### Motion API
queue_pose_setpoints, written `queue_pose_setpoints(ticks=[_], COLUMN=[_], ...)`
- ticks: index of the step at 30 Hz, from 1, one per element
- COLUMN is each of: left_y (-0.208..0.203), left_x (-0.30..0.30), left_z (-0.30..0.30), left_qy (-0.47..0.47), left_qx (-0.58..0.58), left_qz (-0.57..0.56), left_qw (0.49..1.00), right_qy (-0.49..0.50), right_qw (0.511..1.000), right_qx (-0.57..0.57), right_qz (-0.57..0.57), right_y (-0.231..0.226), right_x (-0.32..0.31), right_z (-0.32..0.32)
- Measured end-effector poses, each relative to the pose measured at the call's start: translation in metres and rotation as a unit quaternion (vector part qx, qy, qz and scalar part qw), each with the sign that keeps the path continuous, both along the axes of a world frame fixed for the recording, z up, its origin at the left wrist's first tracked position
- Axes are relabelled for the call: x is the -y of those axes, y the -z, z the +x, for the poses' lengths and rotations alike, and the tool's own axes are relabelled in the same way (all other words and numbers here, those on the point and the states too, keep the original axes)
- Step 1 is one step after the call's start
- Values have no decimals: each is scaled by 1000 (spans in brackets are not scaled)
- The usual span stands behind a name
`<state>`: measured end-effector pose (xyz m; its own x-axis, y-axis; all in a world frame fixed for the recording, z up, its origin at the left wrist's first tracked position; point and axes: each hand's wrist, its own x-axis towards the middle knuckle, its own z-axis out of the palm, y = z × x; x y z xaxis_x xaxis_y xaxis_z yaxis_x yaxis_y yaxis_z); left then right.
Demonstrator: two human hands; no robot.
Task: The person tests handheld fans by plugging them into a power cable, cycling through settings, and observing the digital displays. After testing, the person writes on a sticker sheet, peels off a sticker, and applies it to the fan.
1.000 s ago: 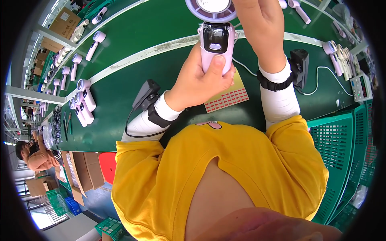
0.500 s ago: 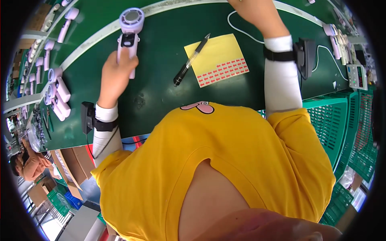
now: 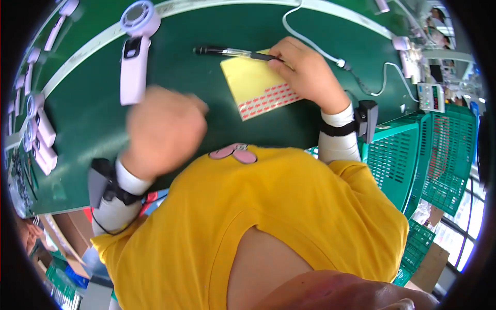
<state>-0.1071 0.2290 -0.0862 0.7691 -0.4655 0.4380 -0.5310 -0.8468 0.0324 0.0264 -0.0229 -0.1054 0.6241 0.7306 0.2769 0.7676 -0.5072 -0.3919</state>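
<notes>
My right hand (image 3: 306, 72) pinches one end of a black-and-clear pen (image 3: 227, 52); the pen points left, nearly level. Under the pen and those fingers is a yellow sheet (image 3: 248, 77) with rows of small red arrow stickers (image 3: 266, 102) along its near edge. A pale purple handheld fan (image 3: 134, 72) lies on the green table to the left, its round head at the far end. Just nearer than the fan's handle is my left hand (image 3: 166, 129), apart from it and smeared by motion, so its fingers cannot be made out.
More purple fans (image 3: 44, 132) lie at the left edge. A white cable (image 3: 312, 41) crosses the table beyond my right hand. At the right stand a small device with a display (image 3: 431, 97) and several fans (image 3: 408, 59). Green crates (image 3: 395, 160) sit beside the table.
My left hand has let go of the fan and come nearer to me. My right hand has come back from the far side and taken the pen, which has turned from slanted to nearly level.
</notes>
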Motion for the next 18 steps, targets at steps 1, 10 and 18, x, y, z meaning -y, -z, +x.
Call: queue_pose_setpoints(ticks=[1, 10, 18], left_y=[4, 47, 23], left_x=[11, 21, 10], left_z=[7, 33, 41], left_qy=[205, 198, 136], left_qx=[9, -189, -185], left_qz=[-179, -151, -144], left_qw=[962, 950, 962], right_qy=[56, -16, -12], right_qw=[996, 598, 668], right_qx=[-69, -620, -641], right_qz=[29, 508, 377], right_y=[-4, -5, -4], right_x=[3, 3, -52], right_z=[3, 16, 18])
